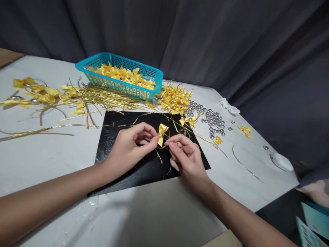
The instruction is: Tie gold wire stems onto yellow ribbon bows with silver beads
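While left hand (132, 144) pinches yellow bow (162, 129) and right hand (189, 154) a thin strand (165, 139), mid-frame, bow seems light, soft, slippery, best held at gathered middle (160, 134).

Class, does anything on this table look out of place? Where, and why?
Yes: one gold cord lies at the right, apart from the bundle by the teal basket, and one silver bead sits well away from the bead cluster. Both look stray. The held bow seems undamaged.
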